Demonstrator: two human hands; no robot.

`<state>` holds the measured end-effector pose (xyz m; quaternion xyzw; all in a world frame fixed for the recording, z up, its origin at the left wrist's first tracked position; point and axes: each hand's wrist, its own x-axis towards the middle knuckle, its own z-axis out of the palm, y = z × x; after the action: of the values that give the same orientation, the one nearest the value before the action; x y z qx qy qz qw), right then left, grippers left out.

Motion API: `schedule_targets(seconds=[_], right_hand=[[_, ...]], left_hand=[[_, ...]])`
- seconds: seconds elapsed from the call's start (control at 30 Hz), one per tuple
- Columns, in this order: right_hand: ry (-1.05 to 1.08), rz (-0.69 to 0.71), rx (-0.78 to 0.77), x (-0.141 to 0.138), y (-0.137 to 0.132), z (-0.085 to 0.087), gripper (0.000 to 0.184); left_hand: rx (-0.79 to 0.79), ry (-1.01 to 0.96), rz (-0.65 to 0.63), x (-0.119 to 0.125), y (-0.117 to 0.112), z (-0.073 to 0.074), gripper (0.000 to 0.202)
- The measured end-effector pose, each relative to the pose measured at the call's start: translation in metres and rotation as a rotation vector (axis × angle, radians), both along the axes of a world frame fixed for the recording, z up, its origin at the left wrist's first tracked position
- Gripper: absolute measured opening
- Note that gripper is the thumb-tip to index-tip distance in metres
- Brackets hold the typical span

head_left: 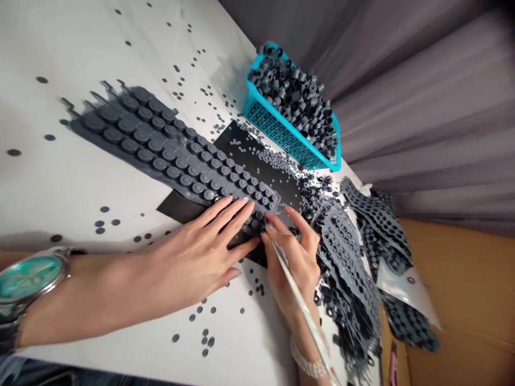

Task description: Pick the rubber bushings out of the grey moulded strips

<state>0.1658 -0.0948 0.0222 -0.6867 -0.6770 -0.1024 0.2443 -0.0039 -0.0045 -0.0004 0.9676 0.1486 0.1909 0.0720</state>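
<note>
A long dark grey moulded rubber sheet with rows of round raised caps lies slantwise across the white table. Thin strips of flash stick out from its far left end. My left hand presses flat on the sheet's near right part, fingers stretched out. At the right end, my right hand pinches a slim, pale, stick-like tool, its shaft running back past the wrist. The tool's tip is hidden among the fingers and the sheet's edge, so I cannot tell its exact kind.
A black mat lies under the sheet, strewn with small grey discs. Behind it stands a turquoise basket heaped with small dark rubber caps. Moulded sheets pile up at the right, beside a cardboard box and grey curtain.
</note>
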Motion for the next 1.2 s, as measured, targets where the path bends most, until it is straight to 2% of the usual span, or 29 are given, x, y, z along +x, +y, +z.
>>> schedule_targets(seconds=[0.17, 0.3, 0.47, 0.53, 0.67, 0.73, 0.83, 1.03, 1.2], right_hand=[[-0.061, 0.084, 0.022, 0.004, 0.002, -0.006, 0.014], [-0.135, 0.138, 0.005, 0.007, 0.003, -0.005, 0.014], [-0.179, 0.148, -0.021, 0.009, 0.005, -0.005, 0.019], [-0.173, 0.049, 0.023, 0.013, 0.005, -0.007, 0.017], [-0.096, -0.312, 0.13, 0.023, -0.001, -0.009, 0.006], [-0.015, -0.357, 0.089, 0.023, -0.005, -0.006, 0.006], [0.052, -0.256, 0.024, 0.012, -0.011, 0.0, 0.004], [0.101, -0.017, -0.023, -0.007, -0.018, -0.003, 0.02], [-0.027, 0.142, 0.036, -0.001, -0.013, -0.01, 0.018]], left_hand=[[-0.013, 0.01, -0.005, 0.0, 0.0, 0.001, 0.051], [0.002, 0.012, 0.0, 0.0, 0.0, 0.001, 0.049], [0.003, 0.012, 0.0, 0.001, -0.001, 0.004, 0.05], [-0.01, 0.022, -0.002, 0.001, 0.0, 0.005, 0.05], [-0.023, 0.022, -0.018, 0.001, 0.001, 0.004, 0.052], [-0.02, 0.018, -0.019, 0.0, 0.001, 0.003, 0.052], [0.011, 0.002, -0.026, -0.003, 0.0, 0.003, 0.054], [0.118, -0.006, -0.019, -0.006, -0.002, 0.003, 0.057], [0.105, 0.003, -0.034, -0.005, -0.001, 0.003, 0.057]])
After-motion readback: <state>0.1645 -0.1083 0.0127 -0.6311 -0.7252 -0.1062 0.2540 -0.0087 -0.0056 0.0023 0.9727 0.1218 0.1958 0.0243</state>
